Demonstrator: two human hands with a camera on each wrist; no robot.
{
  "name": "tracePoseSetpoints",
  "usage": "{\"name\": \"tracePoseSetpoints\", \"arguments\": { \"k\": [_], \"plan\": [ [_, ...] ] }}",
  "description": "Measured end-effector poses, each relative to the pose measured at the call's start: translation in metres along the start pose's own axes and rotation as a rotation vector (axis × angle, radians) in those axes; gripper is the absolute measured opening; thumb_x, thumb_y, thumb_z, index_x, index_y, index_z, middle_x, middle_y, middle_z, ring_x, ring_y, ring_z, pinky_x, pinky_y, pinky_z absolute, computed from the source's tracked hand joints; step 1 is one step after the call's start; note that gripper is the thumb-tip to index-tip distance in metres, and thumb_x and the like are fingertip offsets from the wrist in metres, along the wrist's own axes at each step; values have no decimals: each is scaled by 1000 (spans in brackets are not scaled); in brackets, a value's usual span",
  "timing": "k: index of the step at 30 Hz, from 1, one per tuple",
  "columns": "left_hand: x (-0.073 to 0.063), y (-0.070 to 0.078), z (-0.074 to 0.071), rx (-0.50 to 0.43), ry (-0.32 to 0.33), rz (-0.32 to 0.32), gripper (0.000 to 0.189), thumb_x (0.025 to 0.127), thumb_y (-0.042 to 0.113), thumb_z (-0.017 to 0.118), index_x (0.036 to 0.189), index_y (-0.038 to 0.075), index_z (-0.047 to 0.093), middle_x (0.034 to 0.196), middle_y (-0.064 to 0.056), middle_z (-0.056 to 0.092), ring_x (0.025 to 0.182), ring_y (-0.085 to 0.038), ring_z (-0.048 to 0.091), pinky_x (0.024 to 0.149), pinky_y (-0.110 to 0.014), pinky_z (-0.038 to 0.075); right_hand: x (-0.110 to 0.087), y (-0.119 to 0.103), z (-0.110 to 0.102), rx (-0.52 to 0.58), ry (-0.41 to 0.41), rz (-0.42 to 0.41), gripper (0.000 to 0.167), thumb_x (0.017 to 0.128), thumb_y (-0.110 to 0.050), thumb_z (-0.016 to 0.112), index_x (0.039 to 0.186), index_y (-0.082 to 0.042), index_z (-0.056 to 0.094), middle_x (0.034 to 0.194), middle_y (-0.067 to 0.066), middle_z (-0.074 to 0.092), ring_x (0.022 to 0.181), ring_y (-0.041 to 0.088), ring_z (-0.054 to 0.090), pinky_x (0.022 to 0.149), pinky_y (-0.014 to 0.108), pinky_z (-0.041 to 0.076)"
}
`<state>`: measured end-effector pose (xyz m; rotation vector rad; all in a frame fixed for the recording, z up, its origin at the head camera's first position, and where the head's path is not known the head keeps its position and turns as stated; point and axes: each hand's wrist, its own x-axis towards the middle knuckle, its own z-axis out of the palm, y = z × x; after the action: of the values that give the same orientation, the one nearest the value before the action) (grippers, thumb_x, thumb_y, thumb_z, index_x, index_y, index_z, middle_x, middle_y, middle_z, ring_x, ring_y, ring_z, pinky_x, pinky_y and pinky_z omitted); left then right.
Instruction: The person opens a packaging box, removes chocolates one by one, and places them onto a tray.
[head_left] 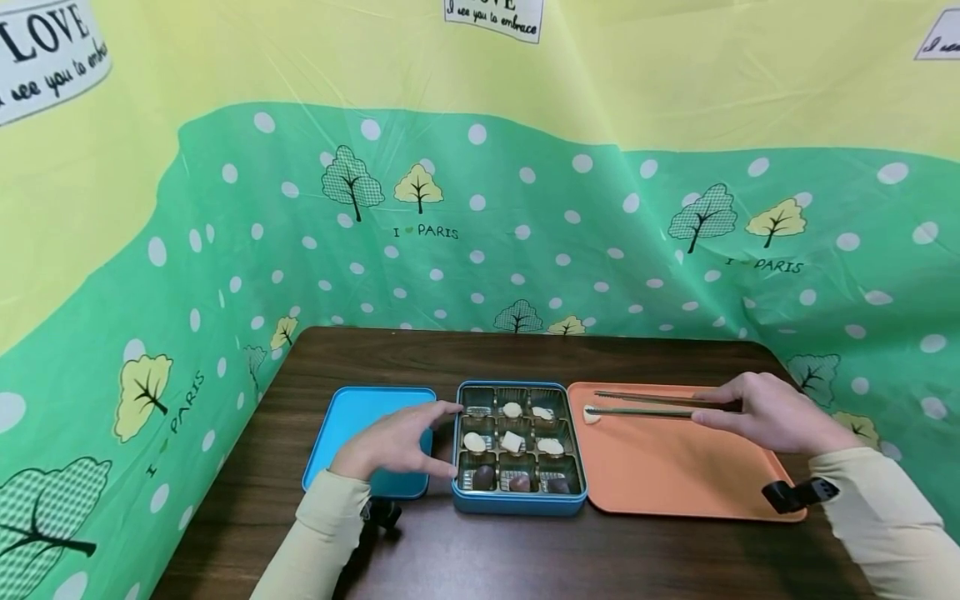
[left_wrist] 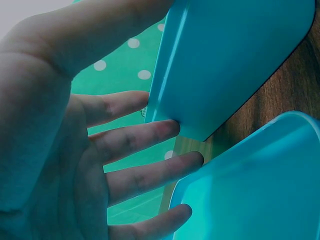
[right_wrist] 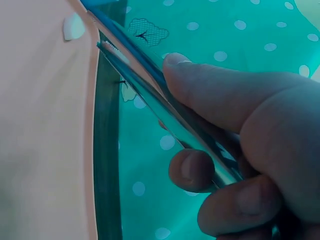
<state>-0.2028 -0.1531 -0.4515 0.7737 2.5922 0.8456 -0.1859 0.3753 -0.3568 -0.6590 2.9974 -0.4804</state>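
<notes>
A blue tin (head_left: 521, 503) divided into several compartments sits mid-table. White pieces (head_left: 512, 442) lie in its middle row and part of the back row; dark brown, chocolate-like pieces (head_left: 483, 477) fill the front row. My left hand (head_left: 397, 440) is at the tin's left side, thumb and fingers spread along the wall. In the left wrist view those fingers (left_wrist: 140, 135) look nearly straight beside the tin wall (left_wrist: 225, 55). My right hand (head_left: 765, 412) grips metal tweezers (head_left: 645, 412), their arms apart over the tray. A small white piece (head_left: 592, 415) lies on the tray by one tip.
The orange tray (head_left: 675, 475) lies against the tin's right side. A blue lid (head_left: 367, 408) rests flat on the dark wooden table (head_left: 480, 550), partly under my left hand. A patterned green and yellow cloth (head_left: 465, 250) hangs behind the table and along its sides.
</notes>
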Motion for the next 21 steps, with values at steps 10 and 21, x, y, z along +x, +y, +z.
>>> {"name": "tracePoseSetpoints", "arguments": {
  "k": [10,21],
  "plan": [
    [-1,-1,-1,0,-5,-4,97,83,56,86,161,21,42,159,-6,49,138,-32,55,108,-58,47,6,-18,-9,18,31,-7,47,97,-40,76,127,-3,76,94,6,79,50,-1,38,54,24,40],
    [-1,1,-1,2,-5,-2,96,83,55,86,161,21,42,159,-4,49,137,-32,55,109,-58,48,24,-48,-8,-13,50,8,53,97,-50,73,133,-11,75,55,-13,50,42,3,23,42,25,29]
  ]
}}
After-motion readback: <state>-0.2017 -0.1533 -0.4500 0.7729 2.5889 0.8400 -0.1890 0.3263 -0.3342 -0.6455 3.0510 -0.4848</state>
